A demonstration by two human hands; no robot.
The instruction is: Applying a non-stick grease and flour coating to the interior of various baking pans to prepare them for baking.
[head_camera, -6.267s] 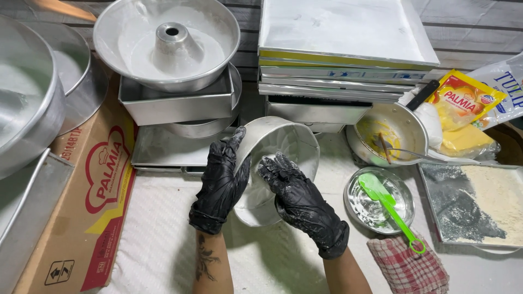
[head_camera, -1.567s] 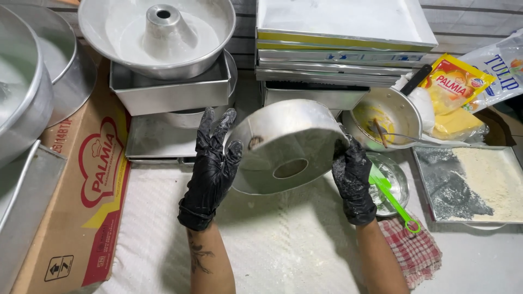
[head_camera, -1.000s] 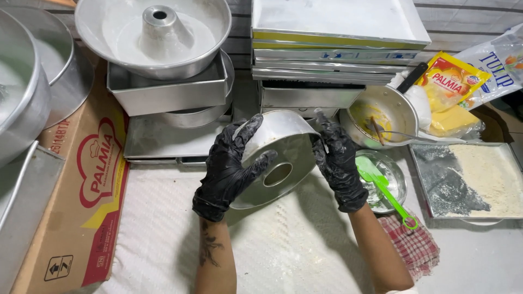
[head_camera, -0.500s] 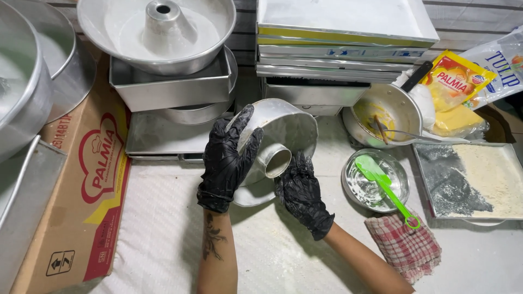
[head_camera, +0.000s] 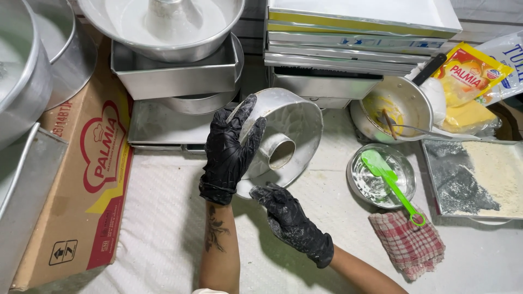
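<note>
The left hand (head_camera: 229, 149) is gripping the rim of the ring cake tin (head_camera: 280, 141), tilted on edge in front of the stacked trays (head_camera: 354, 32). The right hand (head_camera: 289, 218), earlier inside it, is now slipping beneath it, fingers loosely curled, touching its lower rim; greasing seems finished.

**Ring-shaped baking tin, held tilted**

The tube cake tin (head_camera: 283, 144) is made of dull silver metal, round, with a hollow tube in its centre. It is tipped on its side, so the open inside faces toward 4 o'clock and the tube mouth is visible. The inside walls look coated with a pale, floury film. Its lower rim is near the white cloth on the counter; I cannot tell if it touches. It sits just below the stacked trays.
</note>
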